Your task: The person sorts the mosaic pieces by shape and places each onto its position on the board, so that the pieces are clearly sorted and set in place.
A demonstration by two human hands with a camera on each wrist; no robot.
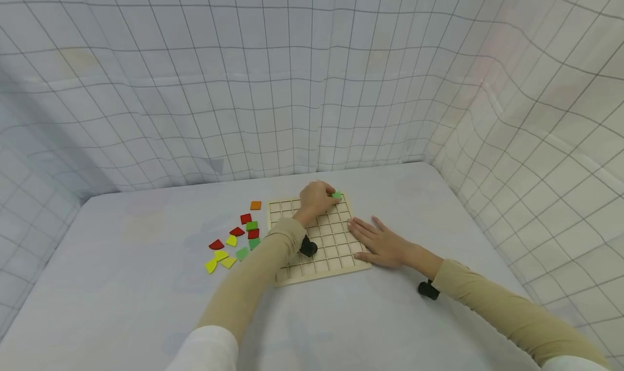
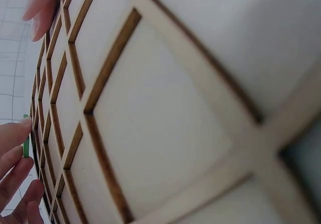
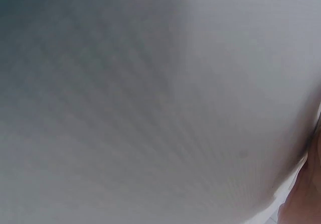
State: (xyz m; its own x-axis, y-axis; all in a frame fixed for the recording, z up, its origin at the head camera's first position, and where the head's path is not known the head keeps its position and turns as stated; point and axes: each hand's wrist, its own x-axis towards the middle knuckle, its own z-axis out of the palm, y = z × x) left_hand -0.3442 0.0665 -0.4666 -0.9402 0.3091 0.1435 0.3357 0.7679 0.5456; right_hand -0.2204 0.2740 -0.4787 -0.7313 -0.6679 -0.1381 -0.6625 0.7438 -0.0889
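Note:
My left hand [image 1: 317, 202] reaches across a wooden grid board [image 1: 336, 245] and pinches a green tile [image 1: 337, 195] at the board's far right corner. In the left wrist view the green tile [image 2: 26, 149] stands on edge between thumb and fingers, close to the grid. My right hand [image 1: 382, 245] lies flat with straight fingers, its fingertips touching the board's right edge. Only a sliver of that hand [image 3: 303, 194] shows in the right wrist view, beside the pale table surface. My left forearm hides part of the board's left side.
Left of the board lie several loose tiles: an orange square [image 1: 255, 205], red pieces [image 1: 246, 218], green squares [image 1: 242, 253] and yellow pieces [image 1: 221, 255]. A white cloth with a dark grid [image 1: 292, 89] hangs behind the table [image 1: 122, 284]. Black wrist cameras [image 1: 308, 247] sit at both wrists.

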